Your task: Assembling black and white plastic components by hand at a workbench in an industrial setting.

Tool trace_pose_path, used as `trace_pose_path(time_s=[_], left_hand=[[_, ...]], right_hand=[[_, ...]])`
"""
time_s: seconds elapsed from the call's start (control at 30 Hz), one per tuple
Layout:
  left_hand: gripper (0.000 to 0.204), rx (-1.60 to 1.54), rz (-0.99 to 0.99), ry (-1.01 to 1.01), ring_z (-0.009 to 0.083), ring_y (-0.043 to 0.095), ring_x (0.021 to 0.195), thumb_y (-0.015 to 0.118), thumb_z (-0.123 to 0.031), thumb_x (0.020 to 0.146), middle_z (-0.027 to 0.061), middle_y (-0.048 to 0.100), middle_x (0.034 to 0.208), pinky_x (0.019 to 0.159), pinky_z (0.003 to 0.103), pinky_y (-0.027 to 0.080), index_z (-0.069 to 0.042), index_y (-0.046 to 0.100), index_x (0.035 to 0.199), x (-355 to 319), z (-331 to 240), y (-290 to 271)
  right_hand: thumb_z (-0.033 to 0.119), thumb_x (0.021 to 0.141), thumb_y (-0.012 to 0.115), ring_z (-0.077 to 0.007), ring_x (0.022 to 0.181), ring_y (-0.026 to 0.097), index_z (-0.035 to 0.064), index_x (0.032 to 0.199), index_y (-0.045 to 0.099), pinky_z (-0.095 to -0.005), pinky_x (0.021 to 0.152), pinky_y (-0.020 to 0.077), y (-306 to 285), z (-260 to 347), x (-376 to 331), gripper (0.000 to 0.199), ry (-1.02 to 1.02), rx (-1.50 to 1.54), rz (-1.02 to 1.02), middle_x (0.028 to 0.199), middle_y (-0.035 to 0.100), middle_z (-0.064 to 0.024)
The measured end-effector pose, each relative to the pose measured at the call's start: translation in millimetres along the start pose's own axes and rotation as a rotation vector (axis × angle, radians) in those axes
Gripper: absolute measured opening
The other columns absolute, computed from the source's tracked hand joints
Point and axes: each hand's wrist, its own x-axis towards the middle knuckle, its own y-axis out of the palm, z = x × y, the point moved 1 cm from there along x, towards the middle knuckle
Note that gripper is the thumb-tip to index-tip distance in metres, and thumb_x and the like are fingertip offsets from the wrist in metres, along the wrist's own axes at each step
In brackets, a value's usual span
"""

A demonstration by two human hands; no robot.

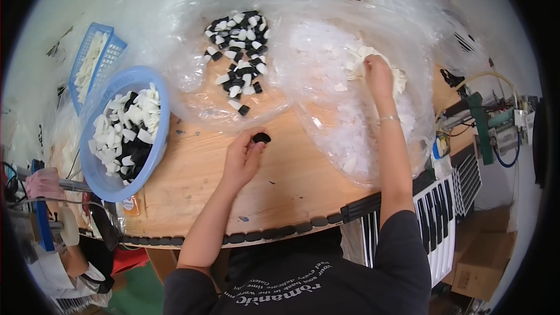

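The left hand (244, 160) is above the middle of the pale wooden counter (303, 184), its grip narrow, thumb and fingers closed on a small black rounded piece (261, 137). No white part shows on that piece, so it looks not yet paired. The right hand (380, 77) reaches toward the counter's far right corner, fingertips drawn together over a heap of flat cream-coloured pieces (400, 80); whether its grip has taken one, I cannot tell.

Toward the far edge, left of centre, a loose pile of small black-and-white pieces (238, 44) lies on clear plastic sheeting (192, 99); many seem to be white tips joined to black ones, so I judge these done. By the left edge, a round light-blue plastic basin (164, 119) holds more white and black pieces, though which are joined is hard to tell. Much appears left: translucent white pieces (344, 131) spread widely along the counter's right side.
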Motion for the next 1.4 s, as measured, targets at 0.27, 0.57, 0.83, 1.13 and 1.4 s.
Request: trace_pose_path(time_s=[0.27, 0.57, 0.83, 1.13, 1.4], left_hand=[[0.029, -0.402, -0.071, 0.075, 0.0121, 0.059, 0.09, 0.053, 0.004, 0.09, 0.0084, 0.063, 0.106, 0.08, 0.024, 0.047, 0.002, 0.053, 0.119, -1.3, -19.7, 3.1], [0.033, -0.294, 0.001, 0.169, 0.0142, 0.057, 0.106, 0.052, 0.012, 0.088, 0.0091, 0.058, 0.116, 0.091, 0.025, 0.045, 0.001, 0.052, 0.119, -7.1, -17.0, 1.9], [0.027, -0.435, -0.106, 0.14, 0.0151, 0.06, 0.101, 0.054, 0.014, 0.086, 0.0112, 0.061, 0.111, 0.086, 0.025, 0.049, 0.003, 0.052, 0.11, -10.8, -22.7, 8.1], [0.021, -0.387, -0.181, 0.118, 0.0151, 0.063, 0.093, 0.057, 0.011, 0.087, 0.0127, 0.063, 0.104, 0.082, 0.026, 0.052, 0.004, 0.052, 0.106, -11.9, -20.4, 9.2], [0.008, -0.119, -0.029, 0.103, 0.0082, 0.046, 0.082, 0.043, 0.001, 0.096, 0.0048, 0.051, 0.098, 0.076, 0.021, 0.04, -0.004, 0.043, 0.102, -12.1, -23.6, 9.2]], right_hand=[[0.0, 0.083, 0.066, -0.0085, 0.062, 0.055, -0.0006, 0.098, 0.066, -0.0202, 0.056, 0.0447, -63.3, 166.9, -86.3, 0.014, 0.1, 1.104, 0.311, 0.079, 0.062, -0.0004], [-0.008, 0.075, 0.07, -0.0111, 0.072, 0.059, 0.0018, 0.094, 0.068, -0.0217, 0.063, 0.0478, -54.0, 203.9, -115.9, 0.021, -0.221, 1.159, 0.2, 0.084, 0.063, -0.0045], [0.0, 0.084, 0.067, -0.0124, 0.094, 0.059, 0.0004, 0.107, 0.064, -0.0253, 0.081, 0.0505, -36.8, 212.9, -134.2, 0.023, 0.135, 1.603, 0.528, 0.097, 0.062, -0.0022], [0.002, 0.091, 0.059, -0.0135, 0.096, 0.061, -0.0033, 0.117, 0.056, -0.0267, 0.087, 0.0506, -31.7, 210.9, -131.9, 0.027, 0.255, 1.786, 0.623, 0.109, 0.062, -0.0086], [-0.008, 0.085, 0.062, -0.0179, 0.1, 0.061, -0.0022, 0.11, 0.052, -0.0287, 0.088, 0.0511, -34.8, 213.8, -140.7, 0.027, 0.137, 1.69, 0.39, 0.107, 0.06, -0.012]])
